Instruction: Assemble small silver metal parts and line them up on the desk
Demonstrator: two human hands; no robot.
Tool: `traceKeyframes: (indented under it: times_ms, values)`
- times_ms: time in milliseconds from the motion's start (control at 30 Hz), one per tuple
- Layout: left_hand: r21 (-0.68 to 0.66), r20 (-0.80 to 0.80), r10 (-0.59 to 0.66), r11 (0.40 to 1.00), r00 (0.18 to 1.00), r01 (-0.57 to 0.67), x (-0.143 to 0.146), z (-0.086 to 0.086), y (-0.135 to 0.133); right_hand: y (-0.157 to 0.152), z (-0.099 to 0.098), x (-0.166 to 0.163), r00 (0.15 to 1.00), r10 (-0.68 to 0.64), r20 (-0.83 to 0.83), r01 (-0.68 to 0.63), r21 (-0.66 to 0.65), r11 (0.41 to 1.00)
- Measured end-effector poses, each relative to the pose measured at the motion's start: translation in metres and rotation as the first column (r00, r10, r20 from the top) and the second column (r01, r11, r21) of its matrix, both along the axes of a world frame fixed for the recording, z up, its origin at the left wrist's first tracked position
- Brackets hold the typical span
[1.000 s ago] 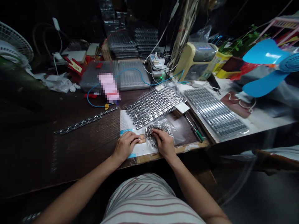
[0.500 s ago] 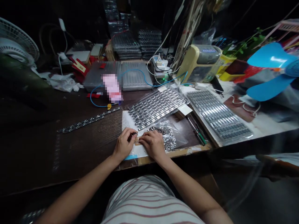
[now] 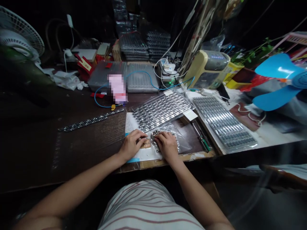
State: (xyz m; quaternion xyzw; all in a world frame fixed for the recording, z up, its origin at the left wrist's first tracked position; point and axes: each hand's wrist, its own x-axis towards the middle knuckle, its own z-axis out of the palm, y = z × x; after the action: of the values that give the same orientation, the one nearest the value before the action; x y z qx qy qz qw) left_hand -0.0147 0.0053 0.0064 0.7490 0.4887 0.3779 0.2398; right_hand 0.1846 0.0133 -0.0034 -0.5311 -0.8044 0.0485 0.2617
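My left hand is closed in a pinch above a small wooden block, which lies on a white sheet. A small dark bit shows at its fingertips, too tiny to make out. To the right, the bent fingers of my right hand reach into a heap of small shiny metal parts on a clear plastic bag. Whatever those fingertips grip is hidden. Just beyond both hands lies a clear tray with rows of metal pieces.
A strip of metal pieces lies to the left. Another filled tray sits on the right, with pens beside it. Behind stand a cream-coloured machine, stacked trays and a blue-bladed fan.
My right hand has moved right, away from the wooden block and onto the metal parts. My left hand has shifted slightly right, still by the block. The camera view has shifted a little.
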Motion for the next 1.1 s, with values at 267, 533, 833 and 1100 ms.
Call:
traceKeyframes:
  times_ms: [267,533,833,1100]
  values:
    - [0.069,-0.089,-0.069,0.995,0.994,0.075,0.012,-0.01,-0.007,-0.002,-0.006,0.0,0.991,-0.014,-0.132,0.017,0.028,0.999]
    - [0.058,-0.092,-0.094,0.993,0.991,0.099,0.011,-0.01,-0.005,-0.003,-0.006,0.0,0.987,-0.021,-0.159,0.02,-0.008,1.0]
    - [0.05,-0.047,-0.103,0.993,0.994,0.105,0.013,-0.008,-0.007,-0.003,-0.002,0.001,0.97,0.003,-0.242,0.003,0.024,1.0]
    - [0.128,-0.211,0.438,0.899,0.874,-0.419,-0.079,0.013,0.072,-0.004,0.0,-0.01,0.946,0.133,-0.295,-0.141,-0.007,0.99]
